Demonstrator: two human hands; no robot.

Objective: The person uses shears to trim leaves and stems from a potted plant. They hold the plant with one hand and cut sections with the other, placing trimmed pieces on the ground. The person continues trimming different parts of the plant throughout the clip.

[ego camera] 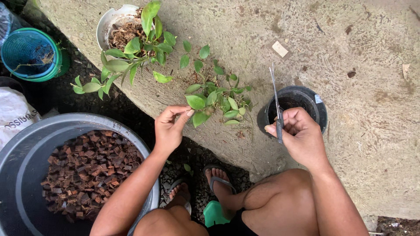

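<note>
At the far left of the frame a teal mesh basket sits at the upper corner, with a white sack below it and, at lower left, a big grey tub filled with reddish-brown bark chips. Rising from the lower middle, the left forearm slants up and to the right across the tub's rim, ending in the left hand near the centre of the frame at the edge of the rough concrete surface. Its wrist is bent slightly back, and its grip is a pinch: thumb and forefinger come together on a leafy green cutting that lies on the concrete just right of the hand, the other fingers curled under. Above, at upper left of centre, a white pot with a trailing green plant leans on the surface. Right of the cuttings stands a black plastic pot, close against the right hand. That hand's arm comes up from the lower right, past a bent knee; its grip is closed around the handles of slim scissors, blades pointing toward the top of the frame and close together. At bottom centre, feet in sandals rest on dark gravel.
</note>
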